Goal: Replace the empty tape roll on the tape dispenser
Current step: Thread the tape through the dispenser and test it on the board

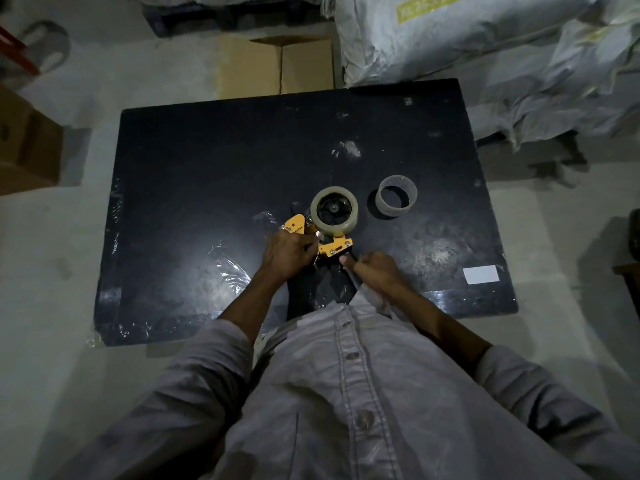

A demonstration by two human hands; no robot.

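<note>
Head view, looking down: a yellow and black handheld tape dispenser [320, 237] lies on the black rectangular desk [207, 161], near its front edge and roughly at its middle. A full roll of clear glossy tape [334, 210] sits on the dispenser's black hub, on the side away from the person. The left hand [287, 252] rests on the dispenser's left part, beside the yellow plate, with its fingers curled down over the front mechanism; whether they pinch the tape end cannot be told. The right hand [372, 268] wraps the dispenser's dark handle, its fingers closed round it and the thumb pressed against the handle just below the yellow bracket with two screws.

The empty translucent tape core [396, 199] lies on the desk to the right of the dispenser, apart from it, its opening facing partly upward. A small white rectangular label [481, 274] is stuck near the desk's right front corner. Crinkled clear film [230, 268] covers the desk's surface on the left. Beyond the desk stand a brown cardboard box [277, 64] and large pale woven sacks [485, 39] on the floor.
</note>
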